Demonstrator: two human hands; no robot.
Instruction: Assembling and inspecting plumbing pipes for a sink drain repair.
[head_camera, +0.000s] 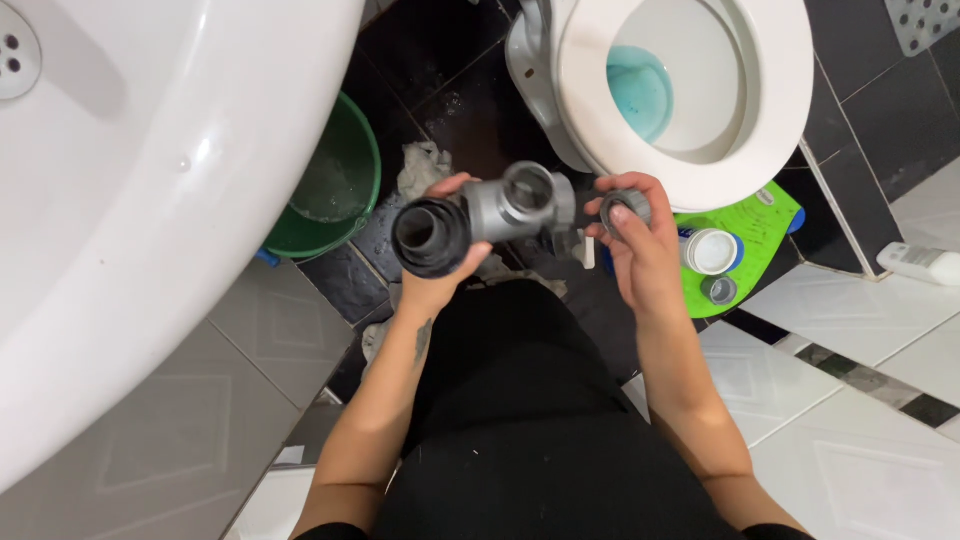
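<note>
Pinching a small grey ring (626, 204), the right hand (640, 245) holds it just beside the grey trap (485, 212), which the left hand (440, 272) grips from beneath, above the floor between basin (150, 200) and toilet (780, 120). Squaring the ring to its port would likely help.
</note>
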